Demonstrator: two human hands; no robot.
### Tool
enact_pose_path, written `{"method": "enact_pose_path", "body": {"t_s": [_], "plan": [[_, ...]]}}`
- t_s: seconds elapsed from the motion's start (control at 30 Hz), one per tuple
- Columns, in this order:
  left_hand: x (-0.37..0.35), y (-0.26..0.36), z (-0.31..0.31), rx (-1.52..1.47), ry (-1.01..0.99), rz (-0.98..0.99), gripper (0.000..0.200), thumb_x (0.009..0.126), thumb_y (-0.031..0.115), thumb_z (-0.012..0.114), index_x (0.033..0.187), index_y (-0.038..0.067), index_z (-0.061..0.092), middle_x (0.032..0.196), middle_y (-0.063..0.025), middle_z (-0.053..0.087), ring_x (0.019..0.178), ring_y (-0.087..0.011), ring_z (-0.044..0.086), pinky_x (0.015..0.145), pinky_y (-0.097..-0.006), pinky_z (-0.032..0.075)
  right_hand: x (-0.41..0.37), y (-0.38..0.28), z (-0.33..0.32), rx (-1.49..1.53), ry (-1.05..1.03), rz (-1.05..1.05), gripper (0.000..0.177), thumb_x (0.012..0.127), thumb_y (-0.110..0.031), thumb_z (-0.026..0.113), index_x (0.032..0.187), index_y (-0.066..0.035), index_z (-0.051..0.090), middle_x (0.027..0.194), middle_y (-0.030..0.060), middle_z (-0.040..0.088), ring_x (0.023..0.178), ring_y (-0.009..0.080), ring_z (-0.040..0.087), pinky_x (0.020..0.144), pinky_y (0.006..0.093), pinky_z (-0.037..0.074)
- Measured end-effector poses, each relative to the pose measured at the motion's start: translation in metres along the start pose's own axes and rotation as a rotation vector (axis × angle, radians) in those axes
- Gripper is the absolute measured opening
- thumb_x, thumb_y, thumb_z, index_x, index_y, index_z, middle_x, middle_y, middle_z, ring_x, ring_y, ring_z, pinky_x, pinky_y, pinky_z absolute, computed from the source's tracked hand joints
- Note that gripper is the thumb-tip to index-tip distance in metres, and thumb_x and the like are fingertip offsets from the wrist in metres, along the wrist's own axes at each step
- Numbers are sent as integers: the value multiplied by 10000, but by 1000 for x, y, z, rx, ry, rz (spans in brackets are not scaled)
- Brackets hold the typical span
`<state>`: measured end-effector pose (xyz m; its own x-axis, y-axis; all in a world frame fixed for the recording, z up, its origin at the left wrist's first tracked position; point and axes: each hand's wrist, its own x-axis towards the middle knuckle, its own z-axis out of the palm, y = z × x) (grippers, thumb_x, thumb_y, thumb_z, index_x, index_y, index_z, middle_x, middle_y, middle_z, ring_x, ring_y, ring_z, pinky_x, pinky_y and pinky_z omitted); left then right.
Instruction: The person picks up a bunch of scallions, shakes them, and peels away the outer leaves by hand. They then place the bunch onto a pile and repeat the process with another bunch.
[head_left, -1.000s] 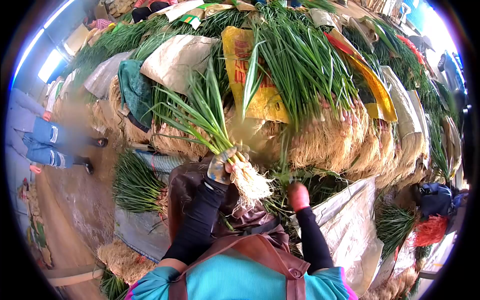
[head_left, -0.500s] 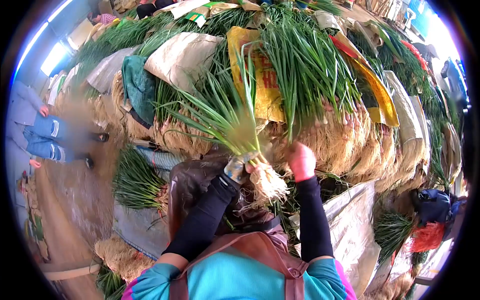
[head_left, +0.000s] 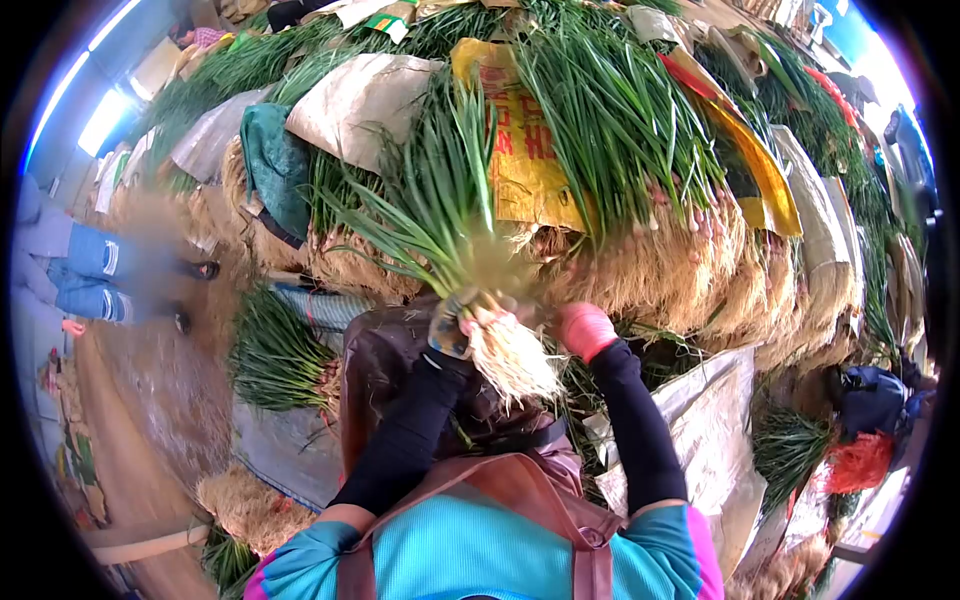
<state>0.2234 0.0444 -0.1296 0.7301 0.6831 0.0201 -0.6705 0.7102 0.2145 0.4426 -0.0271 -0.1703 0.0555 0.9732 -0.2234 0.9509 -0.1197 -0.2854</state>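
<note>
My left hand (head_left: 452,325), in a patterned work glove, is wrapped round a bunch of green garlic (head_left: 515,355) above my lap. Its long leaves point up and away; its pinkish bulbs and pale, stringy roots hang toward my right. Just right of those roots is my right hand (head_left: 586,330), in a pink glove. A blurred smudge covers its fingertips, so I cannot make out their grip. Beyond both hands lies a large pile of green garlic (head_left: 620,130), roots facing me. A yellow printed sack (head_left: 525,170) covers part of it.
A white sack (head_left: 360,105) and a green cloth (head_left: 275,170) lie on the pile. Another bunch (head_left: 285,350) rests at my left, beside a grey sheet (head_left: 285,455). A pale sheet (head_left: 705,430) is at my right. Another person in jeans (head_left: 90,265) stands far left.
The held bunch has tipped more upright and moved slightly left, its roots now closer together. My right hand has shifted down and slightly left, away from the pile.
</note>
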Motion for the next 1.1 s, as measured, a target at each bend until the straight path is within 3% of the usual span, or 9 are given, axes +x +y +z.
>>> {"method": "enact_pose_path", "body": {"t_s": [0.13,0.17,0.27,0.43,0.5,0.63,0.73,0.93,1.1], "plan": [[-6,21,65,57,174,105,157,826,182,532,862,38,585,776,-126,641,766,-314,634,822,-529,465,-24,6,-25,-297,-666,-95,243,805,-279,524,802,-70,647,772,79,655,746,225,633,636,327,493],[-6,20,65,52,180,103,157,826,182,532,862,38,585,776,-126,641,766,-314,634,822,-529,465,-18,1,-42,-88,-561,20,269,794,-310,547,933,-109,658,948,139,636,896,269,611,777,370,479],[-1,9,38,32,-9,-143,171,830,190,552,812,21,564,740,-151,613,751,-306,623,804,-474,481,3,-1,-65,5,472,363,361,779,-426,582,713,-71,589,666,128,618,616,312,602,550,410,468],[8,-12,32,154,288,-158,327,840,198,548,1050,-51,531,776,-166,608,750,-284,598,738,-379,495,-8,-23,-79,99,432,366,263,781,-330,614,752,-71,580,646,115,606,590,289,592,539,390,460],[10,-8,33,286,199,-231,300,831,176,561,1031,-45,532,829,-170,610,714,-259,606,706,-351,512,-27,-41,-74,273,547,68,183,783,-255,625,775,-75,589,651,110,602,592,281,589,533,367,463],[16,-8,4,145,25,-346,292,803,136,561,1041,-33,536,1115,-197,548,967,-293,559,828,-392,476,-21,-63,-23,1719,362,-84,61,792,-59,591,843,-28,605,614,35,559,531,156,514,527,238,437],[15,-17,2,110,-11,-109,311,825,209,552,1056,0,558,1132,-184,543,1087,-320,495,941,-467,384,-32,-53,-57,1838,414,61,78,838,-77,549,830,-16,597,657,-5,561,505,81,452,455,201,382],[6,-8,2,110,-94,-190,368,839,191,536,1128,-34,499,1131,-170,553,943,-292,571,851,-435,463,21,-10,-30,960,705,366,130,822,-140,597,858,-15,606,653,33,581,478,86,454,427,227,369],[6,-5,27,266,185,-241,420,823,152,560,1182,-33,444,1171,-144,531,845,-202,583,730,-327,501,5,-44,-59,926,631,215,93,784,-101,633,806,-12,623,629,55,600,523,93,529,482,248,435]]}}
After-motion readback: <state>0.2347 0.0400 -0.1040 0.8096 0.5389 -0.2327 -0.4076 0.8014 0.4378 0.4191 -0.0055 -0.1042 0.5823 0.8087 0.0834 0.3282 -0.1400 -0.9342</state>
